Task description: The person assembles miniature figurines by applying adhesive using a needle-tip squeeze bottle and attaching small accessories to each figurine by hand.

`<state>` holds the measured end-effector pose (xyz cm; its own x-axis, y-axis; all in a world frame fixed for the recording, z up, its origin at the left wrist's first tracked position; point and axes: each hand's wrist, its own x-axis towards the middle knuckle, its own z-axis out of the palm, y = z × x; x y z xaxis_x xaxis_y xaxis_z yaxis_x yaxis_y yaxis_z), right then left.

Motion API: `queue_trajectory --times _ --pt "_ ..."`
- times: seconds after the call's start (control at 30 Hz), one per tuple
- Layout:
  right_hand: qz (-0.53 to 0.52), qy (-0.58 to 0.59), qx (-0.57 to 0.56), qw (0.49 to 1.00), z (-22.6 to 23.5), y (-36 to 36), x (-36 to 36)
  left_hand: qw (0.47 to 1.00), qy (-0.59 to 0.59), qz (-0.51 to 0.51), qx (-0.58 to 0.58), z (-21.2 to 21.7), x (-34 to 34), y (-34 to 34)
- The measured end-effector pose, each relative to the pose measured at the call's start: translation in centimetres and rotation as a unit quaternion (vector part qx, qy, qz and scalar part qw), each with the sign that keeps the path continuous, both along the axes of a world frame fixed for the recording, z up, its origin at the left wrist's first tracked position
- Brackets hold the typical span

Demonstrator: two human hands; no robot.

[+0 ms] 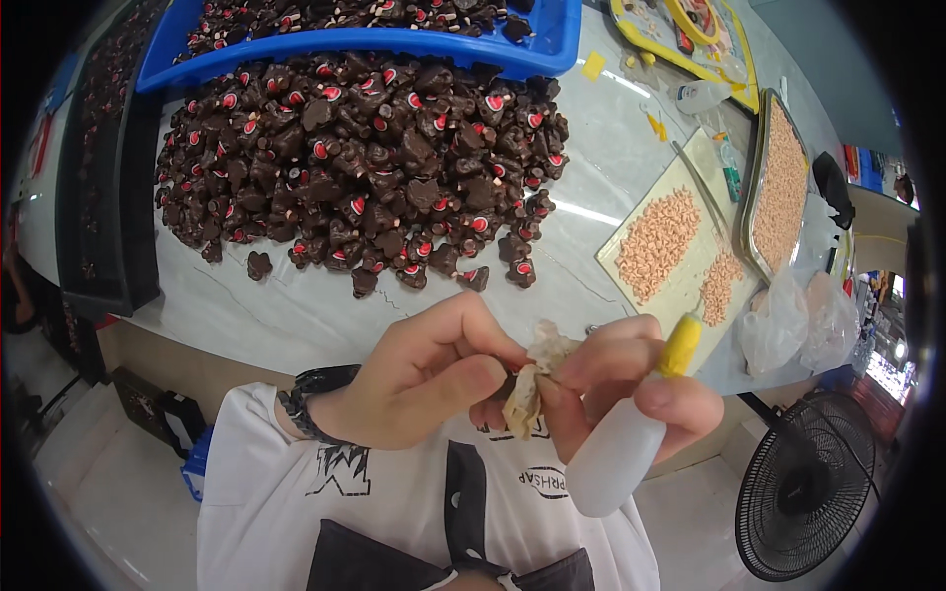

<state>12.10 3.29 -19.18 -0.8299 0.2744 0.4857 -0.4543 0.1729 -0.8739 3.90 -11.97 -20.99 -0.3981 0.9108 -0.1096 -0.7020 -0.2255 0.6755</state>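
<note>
In front of the white shirt, the left hand pinches a small, mostly hidden dark piece beside crumpled beige tissue clamped by the right hand, which also grips a white, yellow-tipped plastic bottle; wiping seems underway, calling next for steady pressure.

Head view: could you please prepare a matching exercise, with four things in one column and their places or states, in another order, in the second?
Column one
1. white squeeze bottle
2. tissue or cloth
3. blue tray
4. fan

Column two
A. beyond the heap of dark brown pieces
B. black, at the lower right
C. yellow-tipped, held in the right hand
D. crumpled, at the fingertips

Right pairs: 1-C, 2-D, 3-A, 4-B
</note>
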Motion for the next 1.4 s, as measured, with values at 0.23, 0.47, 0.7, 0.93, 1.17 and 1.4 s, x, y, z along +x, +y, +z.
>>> queue_trajectory --times 0.23,0.47,0.7,0.93,1.17,1.4 --pt "-0.099 -0.028 0.077 0.992 2.1 -0.8 1.1 0.999 -0.016 -0.023 -0.024 1.2 -0.1 -0.4" --pt "-0.111 0.033 0.102 0.988 0.7 -0.3 1.3 0.994 0.039 0.104 -0.009 1.1 0.7 -0.5" --pt "-0.044 0.002 -0.011 0.999 0.3 -2.2 0.5 0.995 0.043 0.079 -0.031 1.6 1.1 -1.7" --pt "-0.375 0.048 0.053 0.924 1.1 1.3 3.4 0.99 0.074 0.105 0.055 1.6 0.4 -1.1" --pt "0.017 -0.174 0.282 0.943 -3.8 0.2 4.0 0.997 0.057 0.033 0.043 3.6 -0.2 0.6" --pt "-0.229 -0.046 0.211 0.949 -4.6 0.0 6.2 0.993 -0.023 -0.02 0.118 2.1 -1.0 0.1"
